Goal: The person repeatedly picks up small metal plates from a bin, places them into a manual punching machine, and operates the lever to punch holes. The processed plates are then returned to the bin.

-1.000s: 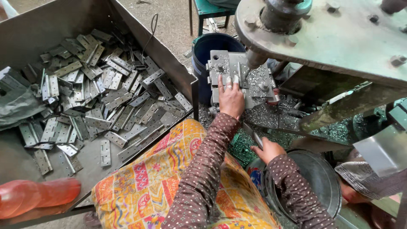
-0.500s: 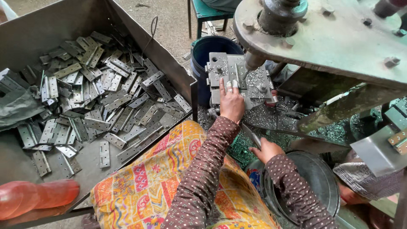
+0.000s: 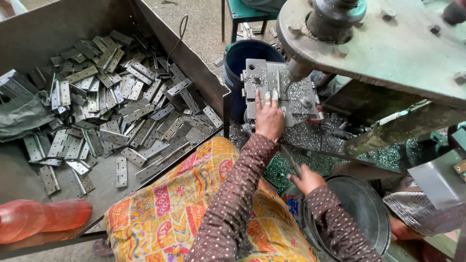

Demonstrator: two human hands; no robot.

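Two hands are at work around the grey metal jig (image 3: 281, 90) that sits under the drill spindle (image 3: 297, 70) of a large green-grey machine (image 3: 388, 48). The left hand (image 3: 269, 119) lies flat on the near edge of the jig, fingers (image 3: 266, 101) stretched forward and close together, pressing down on a hinge plate (image 3: 273, 85) set in the jig just beside the spindle tip. The right hand (image 3: 306, 179) is nearer the person than the jig and to its right, curled shut around a thin dark lever (image 3: 290, 160) that slants up toward the jig. Both sleeves are brown with small dots, and a bright patterned cloth (image 3: 194, 213) covers the lap below the jig.

Behind the jig stands a dark blue bucket (image 3: 242, 58), partly hidden by it. To the left of the jig, just past a steel wall, a big grey tray (image 3: 194, 63) holds a loose heap of flat hinge plates (image 3: 111, 111), many with punched holes. A crumpled grey-green bag (image 3: 22, 116) rests at the far left of that tray, and an orange-red plastic bottle (image 3: 41, 218) lies at its near-left corner. Silvery metal shavings (image 3: 310, 136) litter the machine bed around the jig. To the right of the right hand sits a round dark metal pan (image 3: 364, 208).
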